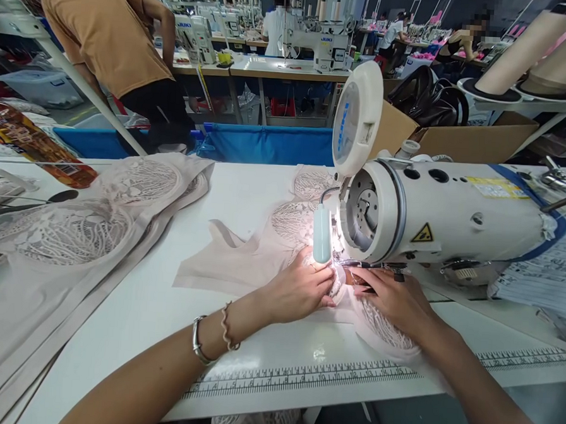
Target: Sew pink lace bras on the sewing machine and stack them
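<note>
A pale pink lace garment (289, 222) lies under the needle area of a white sewing machine (454, 208), lit by a small lamp. My left hand (302, 288) is left of the needle area, its fingers curled and pinching the garment's edge. To the right, my right hand (395, 300) rests on a lace cup of the same garment, fingers bent over the fabric close to the machine; its fingertips are partly hidden. The machine's round end cover (357, 118) stands open above.
More lace garments (73, 232) are piled at the left, beside a bottle (40, 145). A ruler strip (312, 375) runs along the front edge. Behind are a cardboard box (476, 143), thread cones (526, 54) and a person in an orange shirt (107, 32).
</note>
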Motion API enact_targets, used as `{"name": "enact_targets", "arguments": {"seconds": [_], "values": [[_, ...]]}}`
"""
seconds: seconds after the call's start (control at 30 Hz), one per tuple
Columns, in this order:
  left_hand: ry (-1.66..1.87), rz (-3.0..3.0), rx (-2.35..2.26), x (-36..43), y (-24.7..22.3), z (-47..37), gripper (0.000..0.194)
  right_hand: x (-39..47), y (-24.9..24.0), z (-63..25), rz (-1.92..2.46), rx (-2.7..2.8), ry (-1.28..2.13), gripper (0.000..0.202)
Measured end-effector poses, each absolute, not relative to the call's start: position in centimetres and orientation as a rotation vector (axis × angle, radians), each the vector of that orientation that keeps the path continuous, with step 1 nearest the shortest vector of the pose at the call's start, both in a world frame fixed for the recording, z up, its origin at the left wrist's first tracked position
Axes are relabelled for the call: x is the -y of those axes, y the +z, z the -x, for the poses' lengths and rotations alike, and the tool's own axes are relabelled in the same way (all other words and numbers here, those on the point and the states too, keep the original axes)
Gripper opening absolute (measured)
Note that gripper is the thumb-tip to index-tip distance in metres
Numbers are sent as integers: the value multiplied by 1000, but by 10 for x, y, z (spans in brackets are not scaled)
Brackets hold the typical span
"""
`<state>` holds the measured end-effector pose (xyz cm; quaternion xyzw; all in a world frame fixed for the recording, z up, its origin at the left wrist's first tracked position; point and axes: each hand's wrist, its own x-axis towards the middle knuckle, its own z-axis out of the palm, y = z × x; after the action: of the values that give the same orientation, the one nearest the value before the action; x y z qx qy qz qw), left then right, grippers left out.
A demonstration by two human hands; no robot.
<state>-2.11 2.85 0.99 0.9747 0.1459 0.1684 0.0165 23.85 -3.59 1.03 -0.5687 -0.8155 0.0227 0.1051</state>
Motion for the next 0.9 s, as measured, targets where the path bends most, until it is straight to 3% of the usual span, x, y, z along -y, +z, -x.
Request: {"name": "enact_targets", "arguments": {"seconds": [0.13,0.33,0.9], "values": [[533,-3037,-480,-27,11,19,55,54,17,-239,1648,2436,-48,24],[525,-3077,-520,-20,10,18,47,59,16,-236,1228,2519,-302,65],[470,-2979,-621,-27,11,21,58,39,19,-234,1462,2554,-179,67]]}}
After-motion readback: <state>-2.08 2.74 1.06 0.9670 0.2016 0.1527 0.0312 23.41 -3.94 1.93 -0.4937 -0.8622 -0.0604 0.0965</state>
